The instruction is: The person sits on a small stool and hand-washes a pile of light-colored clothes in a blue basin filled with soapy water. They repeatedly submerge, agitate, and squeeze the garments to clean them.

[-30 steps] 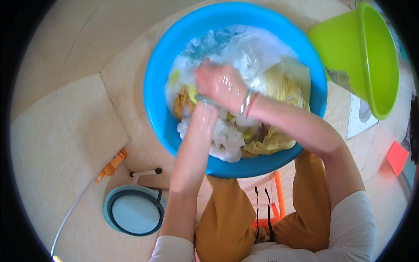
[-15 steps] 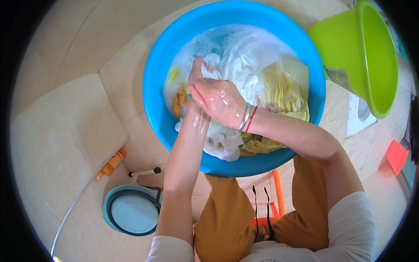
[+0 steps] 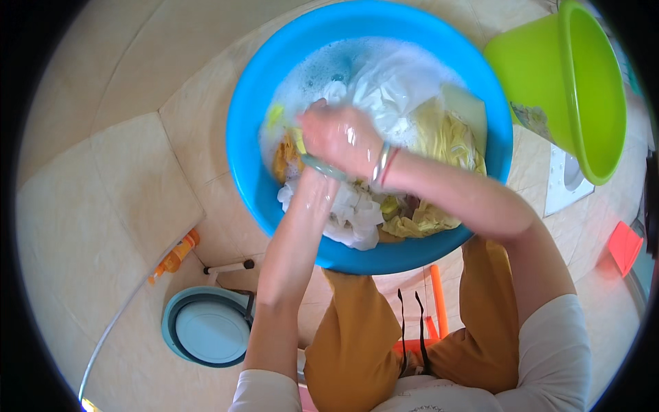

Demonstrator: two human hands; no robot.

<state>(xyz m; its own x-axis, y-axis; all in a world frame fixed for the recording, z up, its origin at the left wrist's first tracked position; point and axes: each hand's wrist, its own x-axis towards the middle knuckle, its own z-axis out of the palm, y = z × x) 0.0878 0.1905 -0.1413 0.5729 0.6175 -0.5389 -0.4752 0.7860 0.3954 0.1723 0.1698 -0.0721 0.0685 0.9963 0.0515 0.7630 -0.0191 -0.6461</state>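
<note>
Over a large blue basin [image 3: 241, 185] of soapy water, my right hand [image 3: 347, 141] closes round my left hand [image 3: 320, 104], smeared by motion. Most of the left hand lies hidden under it, so its fingers cannot be made out. A green bangle [image 3: 322, 167] circles my left wrist; a silver bangle [image 3: 382, 163] and a red cord are on my right. Wet white cloth [image 3: 391, 99] rises from the suds behind my hands. Yellow cloth [image 3: 456, 141] lies to the right, crumpled white cloth [image 3: 353, 218] nearer me, and an orange-yellow cloth [image 3: 281, 161] at the left.
A lime-green tub [image 3: 535, 75] lies tipped beyond the basin's right side. On the tiled floor at left are a grey-blue folding basin [image 3: 209, 333], an orange bottle [image 3: 177, 254] and a thin hose [image 3: 113, 323]. A red-orange piece [image 3: 624, 247] stands far right.
My right hand has slid from my left wrist up over the left hand, baring the green bangle. Less of the left hand shows now.
</note>
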